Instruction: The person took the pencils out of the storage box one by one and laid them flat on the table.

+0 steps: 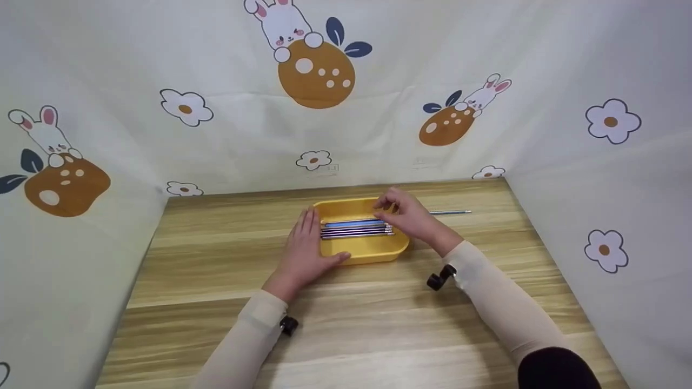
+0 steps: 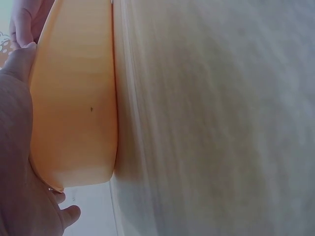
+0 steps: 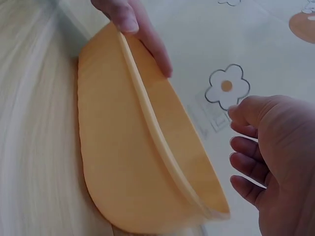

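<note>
A yellow plastic tray (image 1: pixel 367 254) with raised sides sits on the wooden table. Several slim pencils (image 1: pixel 357 229), blue and purple, lie side by side in it, their pale ends to the right. My left hand (image 1: pixel 308 251) rests against the tray's left end with straight fingers, the thumb on the front rim. Over the right end hovers my right hand (image 1: pixel 405 216), its fingers loosely bent. In the right wrist view, nothing shows between the thumb and fingers of that hand (image 3: pixel 280 152), which is beside the tray (image 3: pixel 118 132).
One more pencil (image 1: pixel 451 212) lies on the table right of the tray, partly behind my right hand. Pale cloth walls (image 1: pixel 232 146) printed with rabbits and flowers enclose the table (image 1: pixel 216 281) at the back and both sides.
</note>
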### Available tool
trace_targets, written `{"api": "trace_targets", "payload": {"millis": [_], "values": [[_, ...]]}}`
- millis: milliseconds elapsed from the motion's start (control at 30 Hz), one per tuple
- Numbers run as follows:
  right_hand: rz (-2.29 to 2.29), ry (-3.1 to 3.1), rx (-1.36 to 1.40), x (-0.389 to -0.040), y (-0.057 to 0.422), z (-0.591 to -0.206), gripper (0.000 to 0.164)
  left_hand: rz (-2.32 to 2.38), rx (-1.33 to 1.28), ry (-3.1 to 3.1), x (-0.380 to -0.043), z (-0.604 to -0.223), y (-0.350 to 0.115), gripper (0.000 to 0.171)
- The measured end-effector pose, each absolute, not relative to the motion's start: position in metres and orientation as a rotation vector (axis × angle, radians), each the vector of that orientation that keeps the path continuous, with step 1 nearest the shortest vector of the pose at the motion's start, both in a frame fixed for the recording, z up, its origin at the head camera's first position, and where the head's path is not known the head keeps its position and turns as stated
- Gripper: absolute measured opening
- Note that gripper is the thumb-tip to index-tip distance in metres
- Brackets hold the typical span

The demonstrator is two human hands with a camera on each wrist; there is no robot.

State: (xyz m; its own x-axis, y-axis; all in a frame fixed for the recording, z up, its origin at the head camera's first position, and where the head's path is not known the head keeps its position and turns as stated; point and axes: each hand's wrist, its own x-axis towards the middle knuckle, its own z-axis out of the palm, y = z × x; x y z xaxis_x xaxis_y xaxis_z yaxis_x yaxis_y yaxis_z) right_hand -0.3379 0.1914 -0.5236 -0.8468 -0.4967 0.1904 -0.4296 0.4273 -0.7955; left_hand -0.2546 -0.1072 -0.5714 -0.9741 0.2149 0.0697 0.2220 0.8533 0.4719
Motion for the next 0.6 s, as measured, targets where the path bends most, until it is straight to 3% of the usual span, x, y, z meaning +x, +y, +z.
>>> {"api": "trace_targets", "payload": {"millis": [600], "values": [[-1.041,2.558,-1.097,-0.333,0.145,-0.537,0.021,-0.764,-0.357,-2.998,-0.255,-0.572,-0.108,0.138]]}}
